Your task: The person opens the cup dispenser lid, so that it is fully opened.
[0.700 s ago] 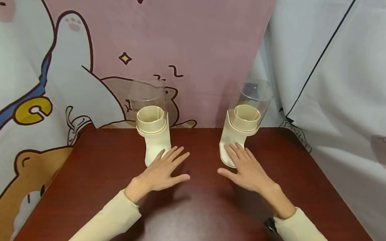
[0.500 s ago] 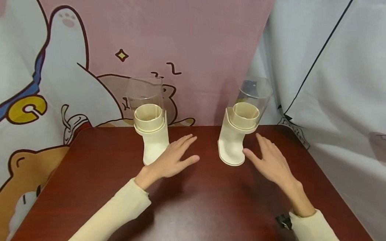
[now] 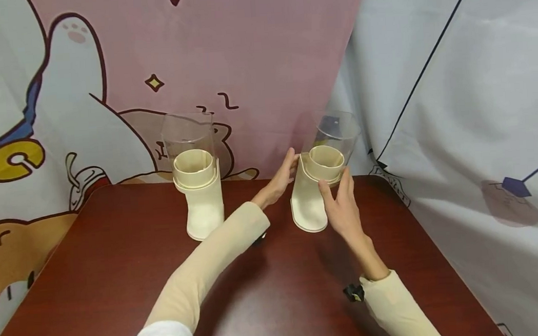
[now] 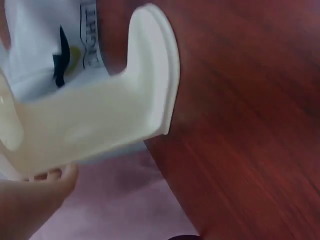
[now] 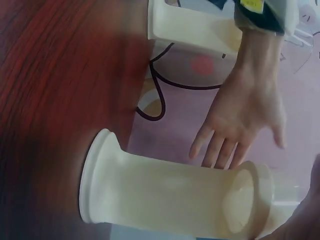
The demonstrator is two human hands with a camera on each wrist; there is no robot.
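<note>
Our left hand (image 3: 278, 183) now joins our right hand (image 3: 343, 208) beside the right stand (image 3: 307, 202); both grips are straight-fingered, unclosed (contact unclear), so work centres there.

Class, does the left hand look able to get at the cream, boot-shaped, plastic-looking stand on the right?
Probably yes: the left hand is right beside that stand, and nothing visible lies between them.
</note>
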